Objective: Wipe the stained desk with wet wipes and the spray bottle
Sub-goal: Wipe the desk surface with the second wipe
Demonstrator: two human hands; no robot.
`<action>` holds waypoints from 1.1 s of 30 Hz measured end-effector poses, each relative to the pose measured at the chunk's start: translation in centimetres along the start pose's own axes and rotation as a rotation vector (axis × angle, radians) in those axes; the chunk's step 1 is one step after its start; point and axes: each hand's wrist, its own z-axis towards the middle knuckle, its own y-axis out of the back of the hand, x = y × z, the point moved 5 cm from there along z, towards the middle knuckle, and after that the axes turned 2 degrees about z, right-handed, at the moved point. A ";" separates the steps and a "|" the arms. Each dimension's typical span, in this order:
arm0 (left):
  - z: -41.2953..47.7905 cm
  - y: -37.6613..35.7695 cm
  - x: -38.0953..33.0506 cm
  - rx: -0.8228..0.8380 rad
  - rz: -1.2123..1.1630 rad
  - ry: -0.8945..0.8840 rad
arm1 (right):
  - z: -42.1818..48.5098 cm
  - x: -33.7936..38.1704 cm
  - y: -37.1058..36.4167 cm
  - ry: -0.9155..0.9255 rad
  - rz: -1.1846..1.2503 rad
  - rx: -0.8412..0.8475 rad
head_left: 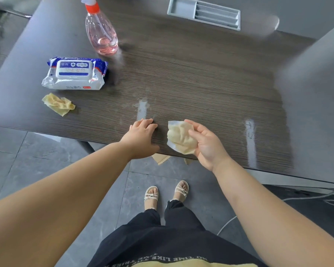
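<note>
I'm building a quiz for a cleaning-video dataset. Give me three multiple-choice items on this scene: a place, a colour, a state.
1. The loose crumpled wipe lies:
A. on a chair
B. on the desk, just nearer the person than the wet wipes pack
C. in a bin

2. The liquid in the spray bottle is:
A. blue
B. pink
C. green

3. The right hand is:
A. flat and empty
B. pressing the desk
C. holding a stained wipe

Answers: 1 B, it sits by the pack's near side; 2 B, pink shows through the clear bottle; 3 C, it grips the yellowed wipe.
</note>
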 end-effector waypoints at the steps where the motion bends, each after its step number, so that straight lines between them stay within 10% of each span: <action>1: 0.0 -0.1 0.1 0.003 0.003 -0.002 | 0.6 0.0 0.4 0.013 -0.059 -0.046; 7: 0.2 -0.1 0.2 -0.007 -0.009 -0.010 | 1.5 1.4 3.3 0.403 -1.135 -0.404; 14: -0.3 0.6 1.6 -0.192 0.019 0.112 | 2.2 -3.8 0.7 0.611 -1.865 0.335; 23: -1.0 1.3 8.0 -0.215 0.043 0.458 | 4.6 -2.8 -2.1 0.361 -1.788 0.194; 29: -3.2 0.7 10.0 -0.379 -0.113 0.491 | 3.4 -5.2 -6.0 0.589 -1.837 0.497; 33: -4.1 0.4 11.7 -0.337 -0.045 0.472 | 6.3 -2.6 -4.2 0.496 -1.847 0.238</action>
